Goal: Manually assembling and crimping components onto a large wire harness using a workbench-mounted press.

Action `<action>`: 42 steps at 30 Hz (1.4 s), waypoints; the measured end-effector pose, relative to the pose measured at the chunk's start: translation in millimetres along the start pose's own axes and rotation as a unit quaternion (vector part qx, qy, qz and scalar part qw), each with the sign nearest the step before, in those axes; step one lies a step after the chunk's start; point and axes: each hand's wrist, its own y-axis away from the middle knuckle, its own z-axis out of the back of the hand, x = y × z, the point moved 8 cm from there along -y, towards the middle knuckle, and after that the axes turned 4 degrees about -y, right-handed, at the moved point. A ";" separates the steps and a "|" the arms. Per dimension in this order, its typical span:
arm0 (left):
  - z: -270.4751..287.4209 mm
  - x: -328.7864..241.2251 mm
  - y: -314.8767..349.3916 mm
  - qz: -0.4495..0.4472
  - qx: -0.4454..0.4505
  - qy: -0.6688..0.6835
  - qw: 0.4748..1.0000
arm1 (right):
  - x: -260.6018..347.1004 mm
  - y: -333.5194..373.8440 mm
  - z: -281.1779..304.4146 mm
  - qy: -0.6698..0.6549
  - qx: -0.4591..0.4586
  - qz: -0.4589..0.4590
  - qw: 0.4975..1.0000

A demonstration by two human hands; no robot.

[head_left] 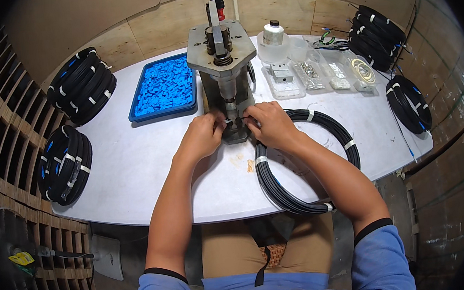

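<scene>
A metal bench press (218,63) with an upright lever stands before me. Both my hands meet at the lower end of its ram. My left hand (204,135) is closed in a pinch just left of the ram tip; the small piece at its fingertips is too hidden to name. On the other side my right hand (272,122) pinches what looks like the dark end of a black cable, close against the tooling. Beneath my right forearm lies a large coil of black cable (347,135), bound with white tape and slightly overhanging the table's front edge.
A dark blue tray (137,119) of small blue pieces (165,87) sits left of the press. Taped cable coils (65,165) stand at the left edge, others (408,104) at the right. Behind right are a white bottle (273,32) and clear containers (287,89) of small parts.
</scene>
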 end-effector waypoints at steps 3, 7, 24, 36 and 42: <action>1.1 0.9 1.6 0.001 -0.002 -0.004 1.000 | 2.3 -0.3 -0.2 0.000 0.001 0.001 1.000; 1.8 -1.6 1.4 0.010 0.001 -0.003 1.000 | 1.1 0.1 -0.2 0.003 0.000 0.002 1.000; 0.1 0.8 0.6 -0.004 -0.009 -0.009 1.000 | -0.2 -0.1 -1.7 -0.003 0.011 -0.008 1.000; 1.8 0.4 -0.7 0.008 0.008 -0.009 1.000 | 0.9 -0.4 -1.5 0.006 0.010 -0.004 1.000; -0.2 1.6 -1.2 0.000 -0.003 0.001 1.000 | 2.7 0.5 1.7 0.007 0.001 -0.001 1.000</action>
